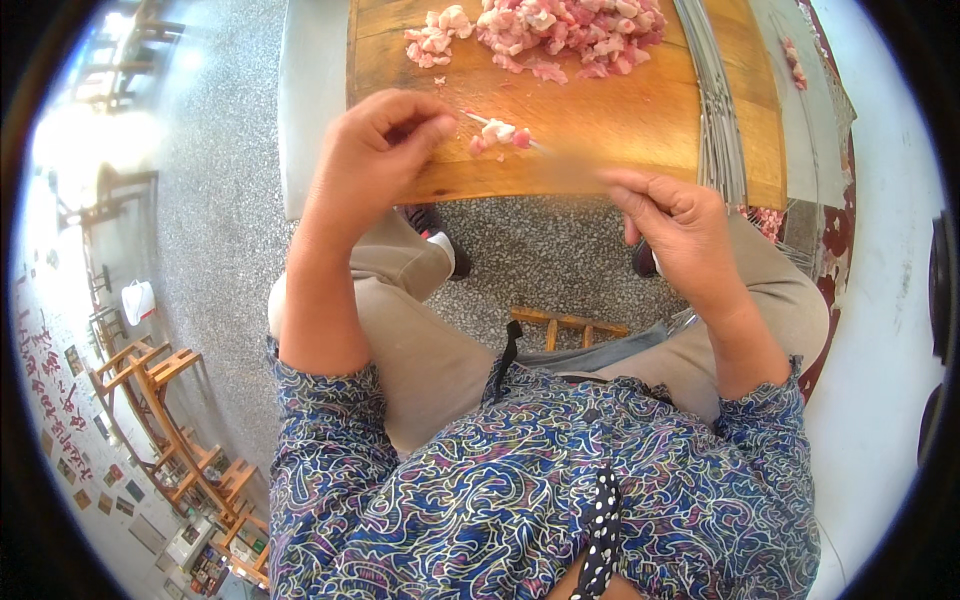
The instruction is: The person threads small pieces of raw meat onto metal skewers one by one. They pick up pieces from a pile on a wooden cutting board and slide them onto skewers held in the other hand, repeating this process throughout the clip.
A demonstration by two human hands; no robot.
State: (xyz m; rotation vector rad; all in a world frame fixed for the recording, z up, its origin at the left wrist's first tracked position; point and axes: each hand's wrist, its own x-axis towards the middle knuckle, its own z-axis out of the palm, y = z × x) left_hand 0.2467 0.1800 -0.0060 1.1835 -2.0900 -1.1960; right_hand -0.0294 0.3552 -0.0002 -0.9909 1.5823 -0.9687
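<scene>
A thin metal skewer [536, 145] carries several small chunks of raw meat [497, 133] over the near part of the wooden board [637, 131]. My right hand [671, 221] pinches its handle end between thumb and fingers; that stretch of the skewer is blurred. Close to the pointed end, my left hand [394, 142] has thumb and forefinger drawn together, and whether something small is between them cannot be made out. Farther back on the board lies a heap of cut raw meat [577, 30], with a smaller pile [439, 36] to its left.
A bundle of metal skewers [716, 112] lies along the board's right side. One loaded skewer [795, 64] rests on the pale surface beyond. More meat [766, 223] sits low at the right, past my knee. Wooden stools [172, 405] stand at far left.
</scene>
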